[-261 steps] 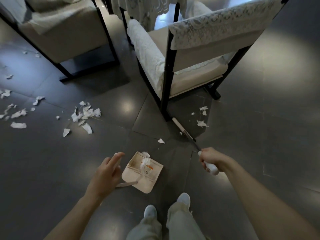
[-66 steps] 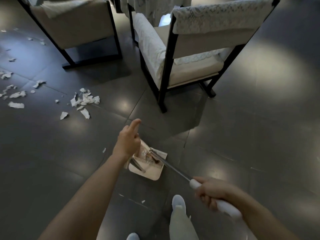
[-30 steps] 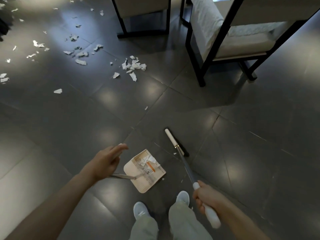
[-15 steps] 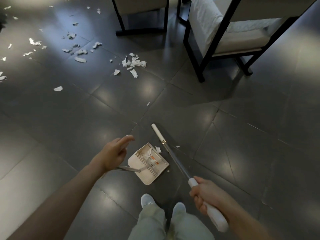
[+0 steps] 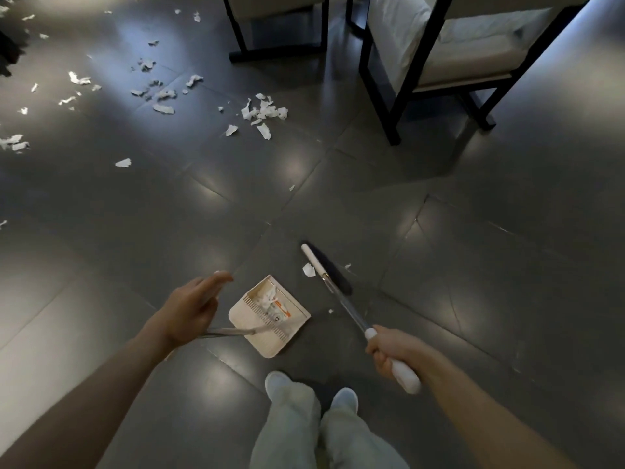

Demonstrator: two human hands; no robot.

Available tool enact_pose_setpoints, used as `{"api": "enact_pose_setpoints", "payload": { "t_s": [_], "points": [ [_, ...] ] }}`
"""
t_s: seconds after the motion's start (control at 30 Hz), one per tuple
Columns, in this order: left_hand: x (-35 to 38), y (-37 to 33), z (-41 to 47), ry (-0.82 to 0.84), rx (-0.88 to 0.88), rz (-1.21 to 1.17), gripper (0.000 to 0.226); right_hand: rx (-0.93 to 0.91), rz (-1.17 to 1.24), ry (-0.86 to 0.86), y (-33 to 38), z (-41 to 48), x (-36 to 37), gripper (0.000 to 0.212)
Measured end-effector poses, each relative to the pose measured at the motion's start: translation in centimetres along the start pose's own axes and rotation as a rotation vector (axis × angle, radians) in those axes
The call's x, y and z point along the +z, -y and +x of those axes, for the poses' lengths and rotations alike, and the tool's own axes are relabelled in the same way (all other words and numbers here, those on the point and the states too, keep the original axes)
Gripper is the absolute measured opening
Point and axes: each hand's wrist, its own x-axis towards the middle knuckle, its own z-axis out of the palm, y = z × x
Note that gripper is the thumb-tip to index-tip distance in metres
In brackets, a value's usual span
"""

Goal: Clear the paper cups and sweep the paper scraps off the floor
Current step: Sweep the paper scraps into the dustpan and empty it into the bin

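A cream dustpan (image 5: 270,333) sits on the dark tiled floor in front of my feet, with several paper scraps and an orange-marked bit inside. My left hand (image 5: 191,311) holds the end of its thin metal handle under the palm, with the upper fingers stretched forward. My right hand (image 5: 389,352) grips the white grip of the broom (image 5: 341,304). The broom's head (image 5: 324,267) rests on the floor to the right of the pan. One scrap (image 5: 308,269) lies just left of the head. A pile of paper scraps (image 5: 263,113) lies further ahead.
More scraps (image 5: 159,96) are strewn across the floor to the far left. A black-framed cushioned chair (image 5: 439,62) stands at the upper right, a second chair (image 5: 277,28) behind it. My shoes (image 5: 280,384) are just behind the dustpan.
The broom head has swung to the right, away from the dustpan mouth. A scrap now lies on the floor beside the head. My left hand and the pan have barely moved.
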Motion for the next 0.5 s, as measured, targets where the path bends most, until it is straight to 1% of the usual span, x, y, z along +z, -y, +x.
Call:
{"api": "enact_pose_setpoints", "payload": {
  "t_s": [0.07, 0.13, 0.23, 0.33, 0.5],
  "points": [
    [-0.3, 0.2, -0.8, -0.040, -0.039, 0.007, 0.037, -0.005, 0.029, 0.010, -0.5, -0.5, 0.2, 0.070],
    [-0.5, 0.1, -1.4, -0.042, -0.051, -0.014, 0.037, -0.045, -0.004, -0.029, -1.0, -1.9, 0.4, 0.068],
    [-0.4, 0.2, -2.0, -0.002, -0.041, -0.050, 0.037, -0.109, -0.028, -0.093, -1.8, -4.0, 1.2, 0.068],
    [-0.5, 0.8, -2.6, 0.032, -0.080, -0.068, 0.038, -0.133, -0.037, -0.140, -3.0, -4.8, 2.9, 0.071],
    [-1.1, 1.8, -3.9, 0.043, -0.115, -0.077, 0.041, -0.147, -0.237, -0.193, -7.4, -5.4, 5.7, 0.071]
  ]
}}
